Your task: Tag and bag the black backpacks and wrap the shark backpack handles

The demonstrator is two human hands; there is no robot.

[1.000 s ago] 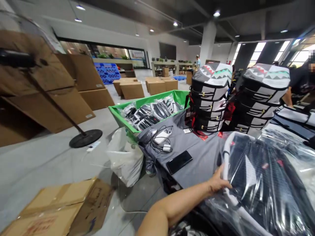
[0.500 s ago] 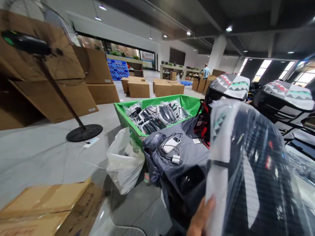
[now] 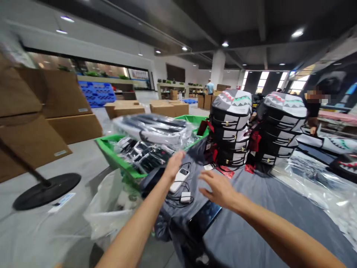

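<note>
A plastic-wrapped backpack (image 3: pixel 153 128), blurred, is over the green-lined bin (image 3: pixel 111 156), above other wrapped bags (image 3: pixel 145 154). My left hand (image 3: pixel 175 163) reaches toward its near side, fingers stretched forward and somewhat blurred, holding nothing that I can see. My right hand (image 3: pixel 217 186) is over the grey cloth-covered table (image 3: pixel 251 208), fingers apart, with nothing in it. Between and below the hands lie a white power bank (image 3: pixel 179 180) with black cables, a white adapter (image 3: pixel 185 197) and a dark phone (image 3: pixel 205 217).
Two stacks of black-and-white backpacks (image 3: pixel 231 126) (image 3: pixel 281 128) stand on the table's far side. Clear plastic bags (image 3: pixel 315 178) lie at right. A person (image 3: pixel 314 108) is beyond them. A white bag (image 3: pixel 111 208) sits below the bin; a fan base (image 3: pixel 47 190) and cartons (image 3: pixel 67 126) are left.
The wrapped backpack has moved from the right foreground to over the green bin, out of my grasp. Both hands now show over the table. The view has turned to the right.
</note>
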